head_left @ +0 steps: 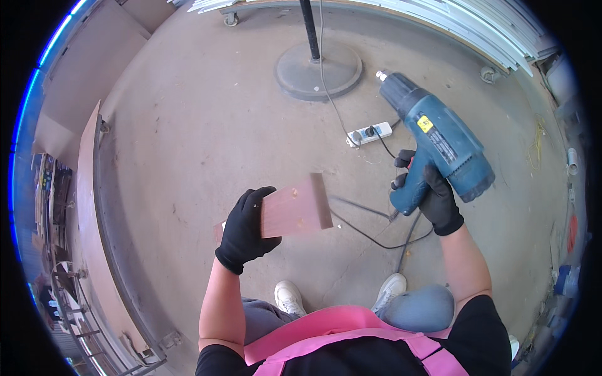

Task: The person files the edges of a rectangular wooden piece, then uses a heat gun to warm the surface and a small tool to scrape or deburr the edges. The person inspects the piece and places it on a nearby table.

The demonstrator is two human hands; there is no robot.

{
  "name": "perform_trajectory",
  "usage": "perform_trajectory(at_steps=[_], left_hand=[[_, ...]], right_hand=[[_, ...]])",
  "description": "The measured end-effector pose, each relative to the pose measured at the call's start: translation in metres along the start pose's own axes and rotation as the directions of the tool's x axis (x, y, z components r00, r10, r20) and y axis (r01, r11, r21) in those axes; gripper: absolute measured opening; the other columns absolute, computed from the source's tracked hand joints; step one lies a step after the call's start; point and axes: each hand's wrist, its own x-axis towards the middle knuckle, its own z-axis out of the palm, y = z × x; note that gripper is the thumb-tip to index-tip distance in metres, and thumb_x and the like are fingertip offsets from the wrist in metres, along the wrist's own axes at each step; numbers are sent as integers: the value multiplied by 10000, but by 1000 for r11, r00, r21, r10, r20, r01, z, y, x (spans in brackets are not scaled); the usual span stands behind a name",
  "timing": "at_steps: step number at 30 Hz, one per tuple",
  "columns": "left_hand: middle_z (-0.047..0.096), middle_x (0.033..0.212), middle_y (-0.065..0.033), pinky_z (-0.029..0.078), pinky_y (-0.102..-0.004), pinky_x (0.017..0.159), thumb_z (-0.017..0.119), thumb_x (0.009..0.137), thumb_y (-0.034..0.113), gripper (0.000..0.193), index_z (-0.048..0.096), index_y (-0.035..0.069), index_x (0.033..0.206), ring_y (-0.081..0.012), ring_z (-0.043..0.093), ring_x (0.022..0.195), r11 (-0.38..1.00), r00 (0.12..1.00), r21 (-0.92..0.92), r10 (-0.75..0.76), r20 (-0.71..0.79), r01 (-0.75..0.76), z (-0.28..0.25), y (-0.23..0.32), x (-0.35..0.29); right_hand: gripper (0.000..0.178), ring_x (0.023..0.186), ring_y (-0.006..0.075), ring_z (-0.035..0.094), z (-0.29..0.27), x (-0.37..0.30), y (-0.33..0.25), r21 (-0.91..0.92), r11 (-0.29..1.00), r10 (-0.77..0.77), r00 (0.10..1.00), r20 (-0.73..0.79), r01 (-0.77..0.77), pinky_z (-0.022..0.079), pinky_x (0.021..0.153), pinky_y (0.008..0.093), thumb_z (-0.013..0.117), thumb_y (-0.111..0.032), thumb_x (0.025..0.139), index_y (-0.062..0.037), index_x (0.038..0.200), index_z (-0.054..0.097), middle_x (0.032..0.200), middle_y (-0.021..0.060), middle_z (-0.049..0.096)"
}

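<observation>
Reddish-brown and flat-faced, a block (290, 212) with a squared, blurred end is sitting just left of centre above the floor (207, 128), where the black-gloved left hand (243, 227) is clamping its fingers across it, the bare forearm reaching up from below. Off to the right, the dark-gloved right hand (433, 195) is curling its fingers around the handle of a blue plastic heat gun (453, 145), whose ribbed body is tilting so that its dark, metal-tipped nozzle is aiming up and leftward, away from the block. Beyond them, a white power strip (386, 130) is lying on the smooth, scuffed floor near a round grey stand base (293, 78).
</observation>
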Motion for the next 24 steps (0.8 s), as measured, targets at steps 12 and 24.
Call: perform_trajectory(at_steps=[12, 24], left_hand=[[603, 1098, -159, 503, -401, 871, 719, 620, 4, 668, 533, 46, 1260, -378, 589, 1002, 993, 1000, -117, -27, 9, 27, 5, -17, 3], [591, 1202, -147, 424, -425, 993, 677, 661, 2, 730, 491, 63, 1365, -366, 545, 1126, 999, 988, 43, 9, -153, -3, 3, -47, 10]], right_hand=[[409, 879, 189, 619, 28, -23, -2, -221, 973, -83, 994, -69, 66, 504, 795, 330, 741, -160, 811, -44, 1157, 558, 1021, 74, 593], [598, 1116, 338, 605, -10, -88, -55, -217, 785, 609, 659, 441, -580, 494, 958, 399, 602, -393, 966, -20, 1402, 433, 1255, 269, 563]])
